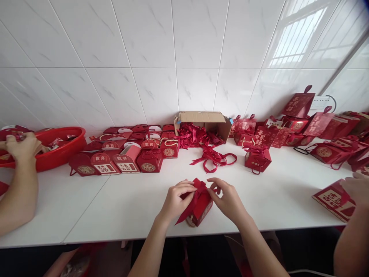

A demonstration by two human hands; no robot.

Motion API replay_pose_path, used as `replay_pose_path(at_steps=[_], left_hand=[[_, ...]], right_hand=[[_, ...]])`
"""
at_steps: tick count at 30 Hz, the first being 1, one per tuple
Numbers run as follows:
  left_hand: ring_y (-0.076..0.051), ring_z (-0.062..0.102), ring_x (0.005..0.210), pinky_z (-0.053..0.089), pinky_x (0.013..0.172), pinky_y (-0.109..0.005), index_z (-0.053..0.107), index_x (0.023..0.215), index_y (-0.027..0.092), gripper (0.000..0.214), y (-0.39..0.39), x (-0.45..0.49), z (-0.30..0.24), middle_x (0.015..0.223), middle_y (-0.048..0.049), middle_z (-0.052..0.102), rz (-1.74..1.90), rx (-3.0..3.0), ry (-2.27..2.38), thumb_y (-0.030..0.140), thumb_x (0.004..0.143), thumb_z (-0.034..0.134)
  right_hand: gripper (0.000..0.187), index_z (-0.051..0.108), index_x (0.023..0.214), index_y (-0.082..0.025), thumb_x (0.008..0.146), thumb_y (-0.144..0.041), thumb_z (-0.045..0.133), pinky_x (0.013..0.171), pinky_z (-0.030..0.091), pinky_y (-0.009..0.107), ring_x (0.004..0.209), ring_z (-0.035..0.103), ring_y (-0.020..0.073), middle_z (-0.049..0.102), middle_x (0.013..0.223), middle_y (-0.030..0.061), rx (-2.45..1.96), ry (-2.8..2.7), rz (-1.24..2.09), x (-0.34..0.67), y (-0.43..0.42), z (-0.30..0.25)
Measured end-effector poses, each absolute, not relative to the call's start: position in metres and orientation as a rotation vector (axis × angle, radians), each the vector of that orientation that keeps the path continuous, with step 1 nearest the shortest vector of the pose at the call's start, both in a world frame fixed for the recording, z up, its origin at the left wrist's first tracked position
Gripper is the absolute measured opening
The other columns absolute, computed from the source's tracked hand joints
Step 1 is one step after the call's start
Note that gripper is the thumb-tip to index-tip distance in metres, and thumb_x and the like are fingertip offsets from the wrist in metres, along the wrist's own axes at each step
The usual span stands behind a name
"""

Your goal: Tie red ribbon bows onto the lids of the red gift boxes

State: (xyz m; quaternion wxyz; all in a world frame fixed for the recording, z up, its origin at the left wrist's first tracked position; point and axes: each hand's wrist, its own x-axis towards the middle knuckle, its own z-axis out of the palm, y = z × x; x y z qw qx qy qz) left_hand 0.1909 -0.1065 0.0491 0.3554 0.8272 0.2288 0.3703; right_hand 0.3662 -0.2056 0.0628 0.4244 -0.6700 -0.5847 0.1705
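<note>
A small red gift box stands on the white table in front of me. A dark red ribbon is tied in a bow on its top, with one long tail hanging over the left side. At the bow's left, my left hand pinches the ribbon between thumb and fingers. My right hand is curled at the bow's right side, thumb and fingertips on a ribbon loop. Parts of the bow are covered by my fingers. Twisted cord shows at the box's lower front.
Behind lies an open cardboard box of red ribbons, with loose ribbons before it. Rows of red boxes stand left, a finished bow-tied box right. Co-workers' hands are at a red basin and a flat red box.
</note>
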Motion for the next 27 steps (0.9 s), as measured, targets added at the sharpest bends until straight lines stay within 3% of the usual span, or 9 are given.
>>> replay_pose_path(at_steps=[4,8,10,16,23,27], left_hand=[[-0.020,0.066,0.097,0.046,0.102,-0.044,0.074,0.089,0.022,0.019,-0.105,0.190,0.048,0.091,-0.0047,0.074,0.963,2.159,0.573,0.013,0.082,0.058],[-0.020,0.066,0.096,0.046,0.101,-0.044,0.073,0.090,0.022,0.018,-0.103,0.188,0.053,0.091,-0.0047,0.074,0.961,2.220,0.533,0.013,0.083,0.059],[-0.020,0.066,0.095,0.046,0.101,-0.044,0.073,0.089,0.023,0.019,-0.103,0.187,0.057,0.090,-0.0042,0.073,0.957,2.265,0.520,0.014,0.083,0.058],[-0.021,0.064,0.095,0.044,0.103,-0.047,0.071,0.086,0.022,0.017,-0.102,0.182,0.065,0.084,-0.0033,0.073,0.944,2.420,0.510,0.014,0.084,0.057],[-0.019,0.064,0.088,0.043,0.103,-0.047,0.071,0.085,0.023,0.016,-0.094,0.173,0.069,0.081,-0.0027,0.072,0.920,2.577,0.531,0.015,0.084,0.056],[-0.017,0.064,0.084,0.040,0.104,-0.046,0.070,0.084,0.023,0.016,-0.087,0.172,0.071,0.080,-0.0016,0.072,0.882,2.665,0.524,0.017,0.085,0.055]], right_hand=[[0.028,0.058,0.111,-0.022,0.089,-0.039,0.051,0.052,0.043,0.026,0.052,0.049,0.0132,0.057,0.061,-0.0026,-1.665,-1.602,0.586,0.371,-0.213,0.082],[0.037,0.060,0.118,-0.020,0.094,-0.042,0.043,0.065,0.050,0.027,0.074,0.060,0.0149,0.064,0.095,0.0069,-1.506,-1.616,0.552,0.377,-0.195,0.083],[0.035,0.062,0.116,-0.020,0.094,-0.039,0.044,0.068,0.050,0.028,0.081,0.060,0.0159,0.064,0.101,0.0078,-1.441,-1.659,0.596,0.378,-0.184,0.079],[0.017,0.064,0.096,-0.019,0.089,-0.021,0.048,0.062,0.047,0.025,0.069,0.055,0.0127,0.064,0.084,0.0022,-1.322,-1.718,0.628,0.371,-0.179,0.075],[0.041,0.064,0.117,-0.027,0.091,-0.011,0.037,0.069,0.051,0.027,0.072,0.054,0.0120,0.053,0.086,0.0035,-1.285,-1.917,0.506,0.371,-0.189,0.075],[0.049,0.062,0.122,-0.028,0.088,-0.005,0.035,0.074,0.053,0.030,0.082,0.056,0.0143,0.052,0.097,0.0068,-1.288,-2.019,0.456,0.366,-0.190,0.065]])
